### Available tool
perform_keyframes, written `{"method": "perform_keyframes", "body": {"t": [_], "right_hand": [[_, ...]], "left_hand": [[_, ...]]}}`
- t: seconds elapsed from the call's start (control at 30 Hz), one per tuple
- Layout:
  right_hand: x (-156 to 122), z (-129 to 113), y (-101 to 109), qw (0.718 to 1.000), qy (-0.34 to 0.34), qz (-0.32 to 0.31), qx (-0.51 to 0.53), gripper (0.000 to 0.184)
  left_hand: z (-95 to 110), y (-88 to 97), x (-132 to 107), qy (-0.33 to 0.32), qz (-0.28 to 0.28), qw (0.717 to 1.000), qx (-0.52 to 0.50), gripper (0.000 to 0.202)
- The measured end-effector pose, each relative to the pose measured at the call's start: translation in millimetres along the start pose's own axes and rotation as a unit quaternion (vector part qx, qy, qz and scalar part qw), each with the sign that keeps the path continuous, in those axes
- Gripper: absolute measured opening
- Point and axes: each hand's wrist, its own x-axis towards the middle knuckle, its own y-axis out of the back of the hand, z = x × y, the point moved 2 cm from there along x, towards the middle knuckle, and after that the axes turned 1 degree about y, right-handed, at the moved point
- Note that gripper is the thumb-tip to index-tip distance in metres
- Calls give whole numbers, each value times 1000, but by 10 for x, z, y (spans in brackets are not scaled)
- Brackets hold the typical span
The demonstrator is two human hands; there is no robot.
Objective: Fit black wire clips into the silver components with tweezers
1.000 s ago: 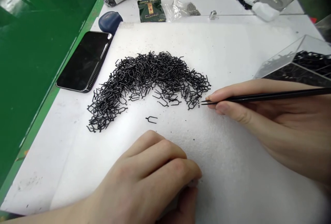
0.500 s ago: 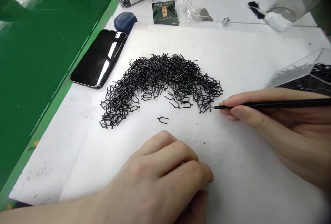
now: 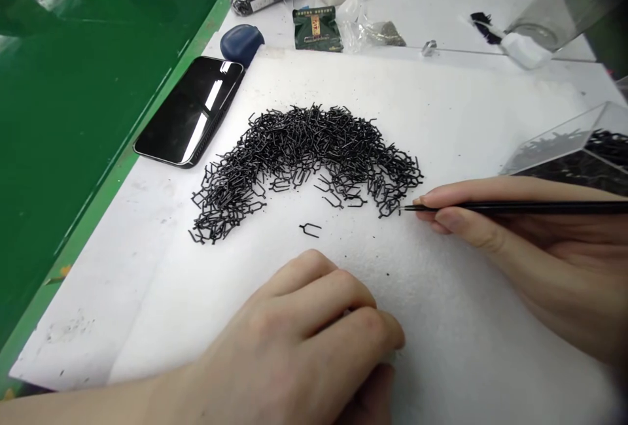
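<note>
The right hand has its fingers pressed together, pinching slim black tweezers, whose tips sit just beside the right end of an arched pile of black wire clips. One single clip lies apart below the arch on a white foam sheet. The left hand rests on the sheet, its fingers curled together. A smartphone lies beyond the pile, and a clear acrylic box stands right of it.
</note>
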Motion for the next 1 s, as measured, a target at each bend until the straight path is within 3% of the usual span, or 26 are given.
{"method": "perform_keyframes", "body": {"t": [0.17,0.2,0.3,0.47,1.0], "right_hand": [[29,-87,-19,1000,21,-2,7,23],[38,-112,-19,1000,19,1,10,23],[58,-171,-6,1000,6,5,16,21],[71,-189,32,1000,11,10,-1,18],[76,-160,42,1000,-8,12,13,10]], "left_hand": [[-45,-67,12,4,0,1000,-6,27],[-45,-69,5,-23,59,998,-21,26],[-71,-113,-8,-10,73,996,-51,25],[-65,-103,1,16,63,996,-69,26],[-73,-76,23,12,68,996,-52,25]]}}
